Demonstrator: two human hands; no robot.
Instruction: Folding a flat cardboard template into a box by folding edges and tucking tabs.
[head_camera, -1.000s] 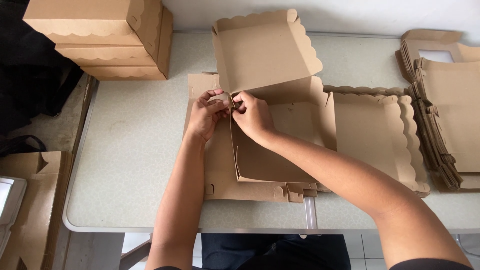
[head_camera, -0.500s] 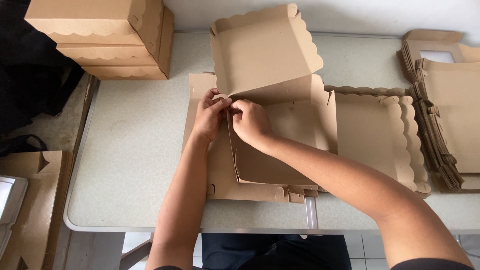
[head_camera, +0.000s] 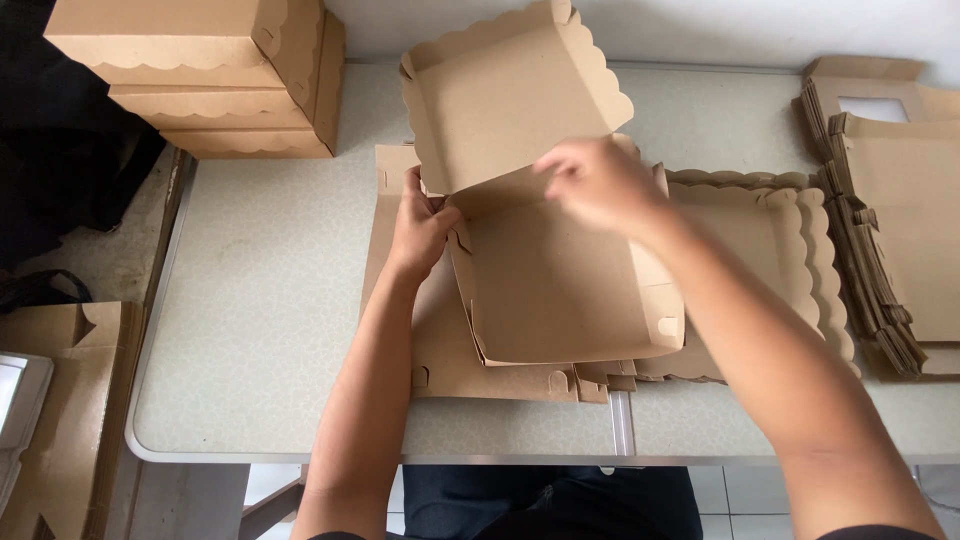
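Left hand (head_camera: 420, 225): I see it pinching the left corner of the half-folded box (head_camera: 560, 280); mid-table
Right hand (head_camera: 595, 180): blurred over the box hinge; grip, I cannot tell
Far left: stacked finished boxes (head_camera: 200, 75)

Both arms are showing bare from wrist up past the elbow. Left hand (head_camera: 420, 225) and right hand (head_camera: 592, 183): no rings, no watch, no gloves on the fingers or behind them. Right hand is blurring. Far back from the fingers, dark short sleeve edges are peeking in at the frame bottom. Dark trousers (head_camera: 560, 500) are showing below.
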